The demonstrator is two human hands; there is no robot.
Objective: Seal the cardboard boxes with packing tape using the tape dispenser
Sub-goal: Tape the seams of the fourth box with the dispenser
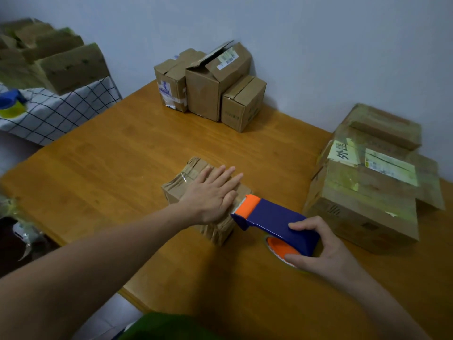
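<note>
One small cardboard box sits in the middle of the table. Three more boxes stand together at the wall, and a stack of larger boxes lies to the right. The stack's yellowish label carries handwriting too blurred to read. The left hand lies flat on the small box's top, fingers straight. The right hand is curled round the single blue-and-orange tape dispenser, whose orange nose touches that box's near right edge.

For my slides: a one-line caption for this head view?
The left hand presses flat on a box while the right hand holds the dispenser at its edge.
</note>
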